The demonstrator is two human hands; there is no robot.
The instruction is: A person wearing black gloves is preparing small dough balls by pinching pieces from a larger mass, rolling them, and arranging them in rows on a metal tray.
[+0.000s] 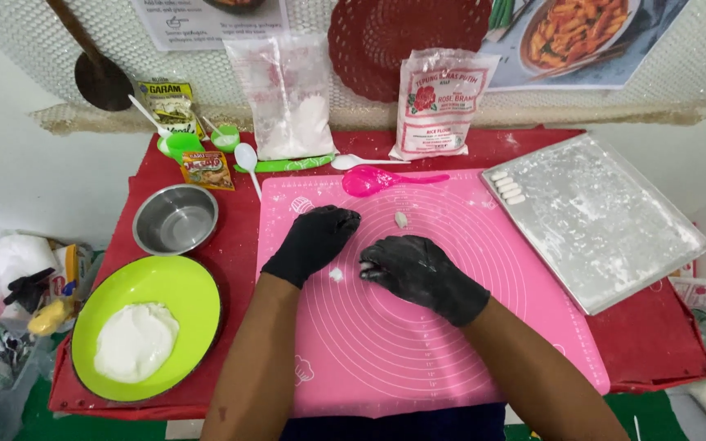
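- Left hand (314, 239), black-gloved: fingers curled, flat on pink mat (418, 343), holding nothing.
- Right hand (418, 272): fingers curled over dough bit (364, 267); grip cannot be told.
- Dough piece (336, 275) lies between hands.
- Floured tray (606, 220) at right.

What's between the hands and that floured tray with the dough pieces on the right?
Nothing visible. The right hand and left hand rest on the pink mat, and the stretch of mat toward the tray is bare. One dough piece lies above the hands, and the pink spoon lies farther back, both off that path.
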